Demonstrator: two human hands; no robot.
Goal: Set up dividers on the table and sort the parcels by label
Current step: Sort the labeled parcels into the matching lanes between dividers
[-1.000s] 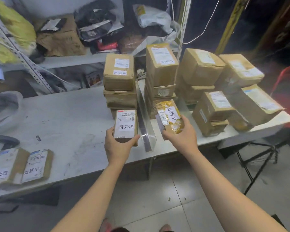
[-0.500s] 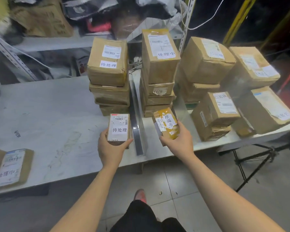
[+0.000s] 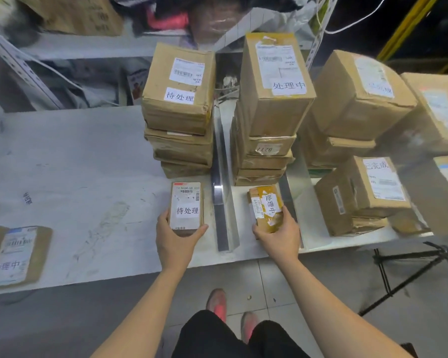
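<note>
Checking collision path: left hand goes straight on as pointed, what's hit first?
Likely the foot of the left box stack, straight beyond the small parcel the left hand holds; depth is unclear.

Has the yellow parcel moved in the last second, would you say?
Yes: the yellow parcel has dropped below the middle stack, toward the table.

Both arms stretched fwd, palms down; L hand grips white-labelled parcel at its near end, thumb on its right edge, R hand likewise curled round yellow-taped parcel
</note>
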